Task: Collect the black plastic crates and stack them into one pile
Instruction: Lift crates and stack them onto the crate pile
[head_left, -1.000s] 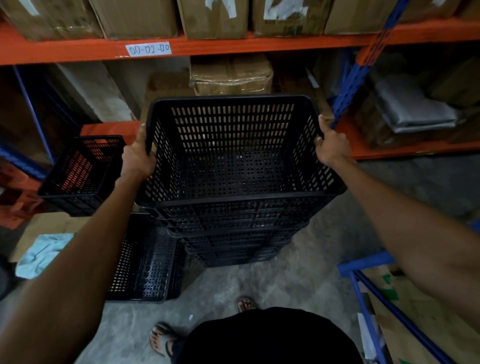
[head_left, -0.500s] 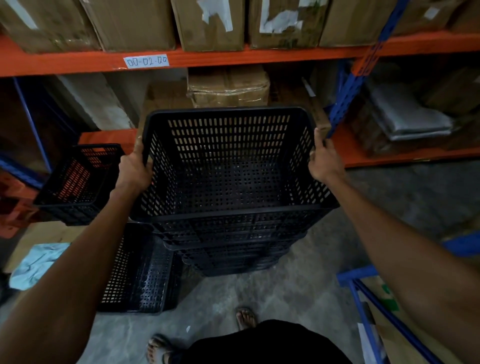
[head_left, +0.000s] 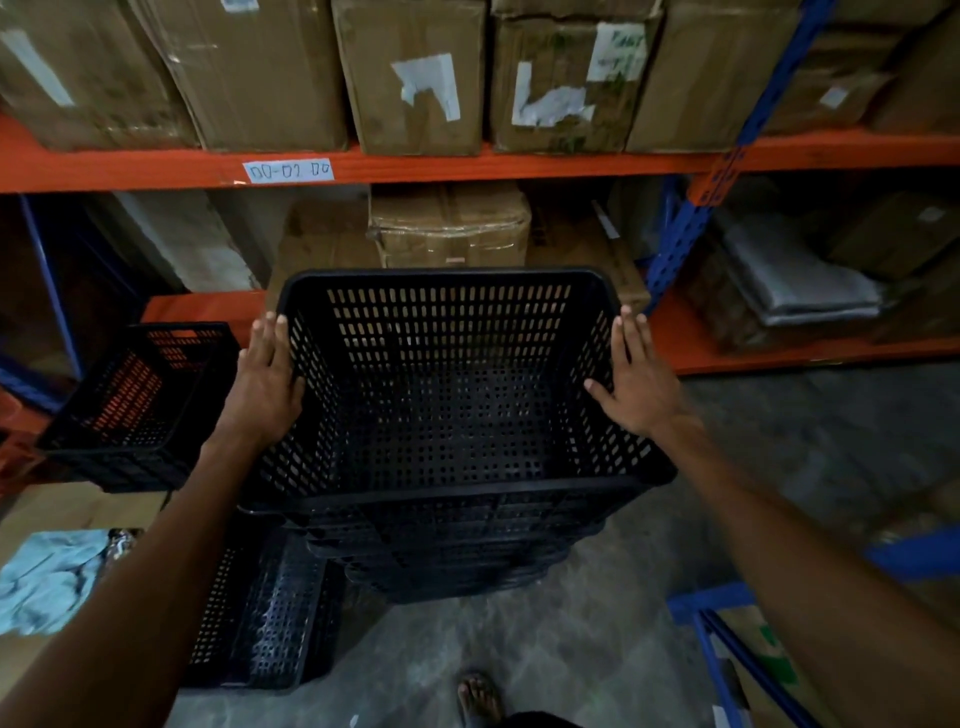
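Both hands have let go of the rim since a moment ago — the left hand (head_left: 265, 384) and right hand (head_left: 636, 379) now lie flat, fingers spread, against the outer side walls of the top crate (head_left: 447, 389), gripping nothing. That crate sits nested on the pile of black crates (head_left: 457, 551) at the centre of the frame, on the grey concrete floor (head_left: 571, 649).

At lower left another black crate (head_left: 270, 618) lies tipped on its side, touching the pile's foot. A further crate (head_left: 140, 405) stands at middle left by the lower orange shelf, with a pale blue cloth (head_left: 41, 582) on cardboard below it. Blue steel framing (head_left: 727, 623) crowds the lower right. Taped cardboard boxes (head_left: 415, 78) line the upper orange shelf beam (head_left: 467, 166) — its white label (head_left: 288, 170) reads roughly "00-02-00". Writing on the boxes is too blurred to read.
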